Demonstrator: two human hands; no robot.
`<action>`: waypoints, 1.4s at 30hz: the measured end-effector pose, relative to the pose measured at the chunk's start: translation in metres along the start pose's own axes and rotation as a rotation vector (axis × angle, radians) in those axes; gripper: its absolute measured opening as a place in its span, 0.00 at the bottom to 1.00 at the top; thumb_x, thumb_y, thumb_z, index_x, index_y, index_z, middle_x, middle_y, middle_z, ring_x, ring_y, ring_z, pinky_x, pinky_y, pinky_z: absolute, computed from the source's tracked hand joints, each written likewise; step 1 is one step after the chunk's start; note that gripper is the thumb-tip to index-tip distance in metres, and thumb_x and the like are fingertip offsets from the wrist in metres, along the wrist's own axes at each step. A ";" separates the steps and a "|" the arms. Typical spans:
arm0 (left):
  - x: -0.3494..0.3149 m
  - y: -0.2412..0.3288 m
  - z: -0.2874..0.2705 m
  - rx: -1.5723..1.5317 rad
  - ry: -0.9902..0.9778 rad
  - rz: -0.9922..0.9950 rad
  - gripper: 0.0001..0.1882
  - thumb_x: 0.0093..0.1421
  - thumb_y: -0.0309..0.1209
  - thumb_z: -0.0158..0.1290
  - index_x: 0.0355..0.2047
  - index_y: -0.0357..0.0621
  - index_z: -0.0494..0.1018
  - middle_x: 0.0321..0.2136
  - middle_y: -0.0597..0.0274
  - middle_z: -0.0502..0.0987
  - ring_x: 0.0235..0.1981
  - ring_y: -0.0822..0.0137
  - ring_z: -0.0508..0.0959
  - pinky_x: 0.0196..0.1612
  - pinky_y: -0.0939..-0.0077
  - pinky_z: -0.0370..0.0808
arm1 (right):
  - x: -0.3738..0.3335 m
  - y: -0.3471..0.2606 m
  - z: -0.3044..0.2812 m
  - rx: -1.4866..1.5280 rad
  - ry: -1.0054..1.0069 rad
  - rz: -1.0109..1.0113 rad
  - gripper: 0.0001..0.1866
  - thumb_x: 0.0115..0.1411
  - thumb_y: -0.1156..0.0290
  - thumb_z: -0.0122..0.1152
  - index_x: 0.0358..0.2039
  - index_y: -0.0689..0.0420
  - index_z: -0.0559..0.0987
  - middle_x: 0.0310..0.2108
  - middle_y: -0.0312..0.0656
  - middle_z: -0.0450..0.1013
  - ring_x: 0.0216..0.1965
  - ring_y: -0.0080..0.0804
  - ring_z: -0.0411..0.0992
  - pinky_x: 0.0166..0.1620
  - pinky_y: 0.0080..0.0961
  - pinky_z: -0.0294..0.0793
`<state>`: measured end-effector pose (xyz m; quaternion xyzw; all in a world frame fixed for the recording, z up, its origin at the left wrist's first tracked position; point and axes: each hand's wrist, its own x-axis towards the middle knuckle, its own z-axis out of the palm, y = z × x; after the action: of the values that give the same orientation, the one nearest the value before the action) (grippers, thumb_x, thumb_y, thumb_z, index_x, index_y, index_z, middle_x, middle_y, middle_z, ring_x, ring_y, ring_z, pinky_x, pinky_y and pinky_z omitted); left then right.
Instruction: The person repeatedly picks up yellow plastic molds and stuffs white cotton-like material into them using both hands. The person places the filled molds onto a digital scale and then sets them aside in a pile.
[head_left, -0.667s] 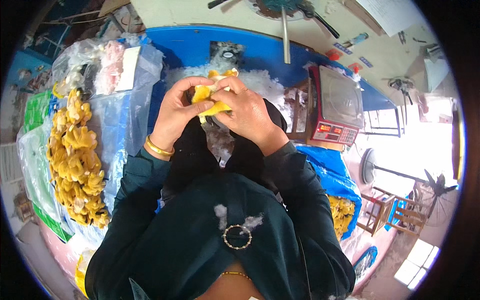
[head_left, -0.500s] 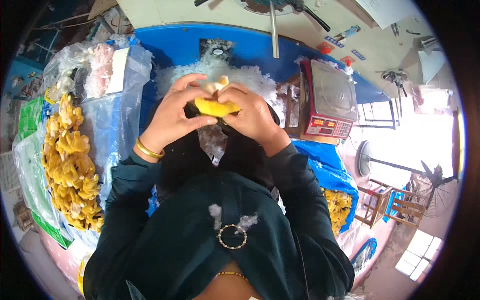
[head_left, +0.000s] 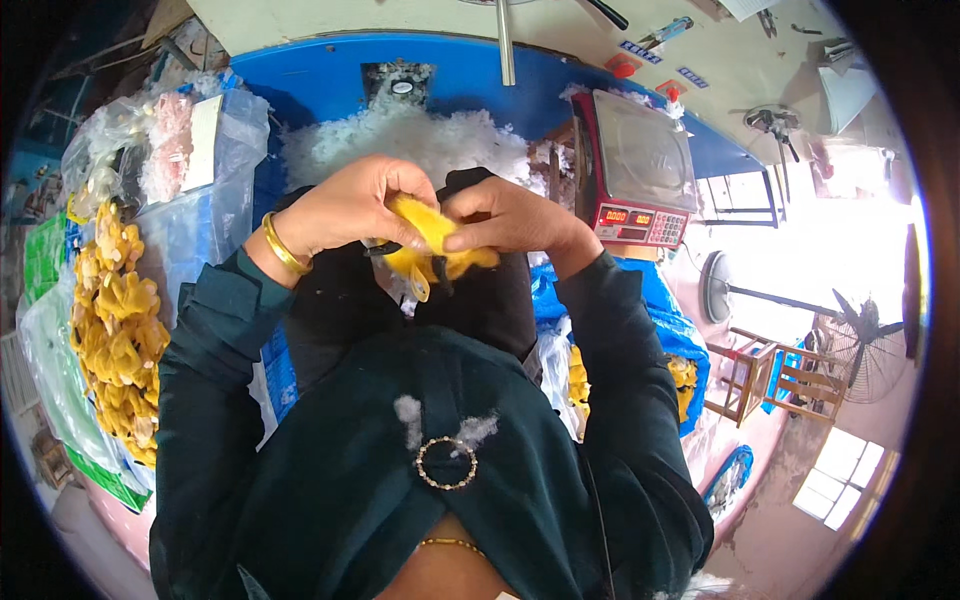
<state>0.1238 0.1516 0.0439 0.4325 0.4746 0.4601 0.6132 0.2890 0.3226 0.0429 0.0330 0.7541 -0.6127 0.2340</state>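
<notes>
Loose white fluff (head_left: pixel 440 140) on blue worktop (head_left: pixel 520 84): I judge it could cling to the yellow plush toy (head_left: pixel 431 228), pinched by left hand (head_left: pixel 348 206) and right hand (head_left: pixel 515 215), if lowered.

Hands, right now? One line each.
Left hand: closed, fingers pinching a yellow plush piece.
Right hand: closed, holding the other side of the same yellow plush piece.

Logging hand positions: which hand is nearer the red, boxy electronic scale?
Right. The right hand sits left of the scale; the left hand is farther left.
</notes>
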 end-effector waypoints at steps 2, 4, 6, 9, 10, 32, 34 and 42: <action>0.003 0.000 0.000 -0.020 -0.037 -0.040 0.13 0.48 0.22 0.64 0.33 0.38 0.73 0.30 0.72 0.73 0.32 0.80 0.72 0.37 0.86 0.69 | -0.002 0.007 -0.001 -0.053 0.201 -0.185 0.14 0.51 0.63 0.68 0.29 0.60 0.76 0.28 0.35 0.70 0.28 0.21 0.66 0.30 0.19 0.65; 0.007 -0.003 0.002 -0.033 -0.002 -0.016 0.12 0.49 0.22 0.64 0.33 0.37 0.73 0.30 0.72 0.74 0.31 0.81 0.72 0.36 0.86 0.69 | -0.003 0.012 -0.002 -0.109 0.402 -0.374 0.12 0.49 0.68 0.68 0.26 0.61 0.75 0.26 0.35 0.68 0.27 0.22 0.65 0.30 0.21 0.64; 0.014 -0.007 0.005 -0.052 0.069 0.021 0.11 0.50 0.22 0.63 0.33 0.38 0.74 0.30 0.72 0.74 0.31 0.81 0.72 0.36 0.86 0.69 | -0.009 0.011 -0.008 -0.371 0.526 -0.364 0.10 0.46 0.70 0.66 0.25 0.60 0.75 0.30 0.40 0.69 0.31 0.32 0.70 0.32 0.26 0.68; 0.030 -0.001 0.008 0.094 0.251 0.028 0.08 0.52 0.23 0.60 0.32 0.39 0.74 0.30 0.70 0.74 0.32 0.79 0.72 0.37 0.83 0.70 | -0.014 0.021 -0.017 -0.605 0.754 -0.397 0.07 0.46 0.70 0.64 0.26 0.59 0.78 0.31 0.43 0.71 0.31 0.40 0.73 0.33 0.30 0.73; 0.038 0.001 0.006 0.233 0.310 0.142 0.08 0.52 0.22 0.60 0.33 0.39 0.74 0.31 0.68 0.74 0.33 0.77 0.73 0.38 0.82 0.70 | -0.016 0.020 -0.021 -0.628 0.825 -0.382 0.07 0.46 0.70 0.64 0.26 0.58 0.78 0.31 0.42 0.71 0.30 0.39 0.73 0.32 0.29 0.73; 0.127 0.033 -0.035 1.434 0.789 0.798 0.09 0.43 0.19 0.56 0.27 0.40 0.72 0.31 0.59 0.74 0.37 0.56 0.74 0.37 0.66 0.72 | 0.003 -0.016 -0.042 -1.178 1.224 -0.148 0.07 0.46 0.67 0.63 0.25 0.54 0.75 0.29 0.37 0.69 0.25 0.41 0.72 0.27 0.34 0.72; 0.141 0.037 -0.046 1.462 0.849 0.781 0.10 0.42 0.20 0.57 0.27 0.42 0.71 0.30 0.60 0.74 0.36 0.56 0.74 0.37 0.66 0.73 | 0.016 -0.016 -0.046 -1.084 1.315 -0.181 0.09 0.44 0.66 0.65 0.24 0.54 0.75 0.28 0.38 0.69 0.25 0.42 0.72 0.27 0.35 0.72; 0.120 0.045 -0.030 1.080 0.674 0.144 0.14 0.59 0.38 0.56 0.24 0.41 0.73 0.20 0.60 0.73 0.20 0.65 0.72 0.25 0.72 0.68 | 0.026 -0.004 -0.049 -0.899 1.315 -0.169 0.15 0.42 0.61 0.69 0.27 0.55 0.77 0.25 0.40 0.70 0.27 0.41 0.73 0.30 0.32 0.72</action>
<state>0.1029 0.2804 0.0599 0.5429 0.7761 0.3069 0.0938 0.2488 0.3615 0.0432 0.2325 0.9122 -0.1211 -0.3148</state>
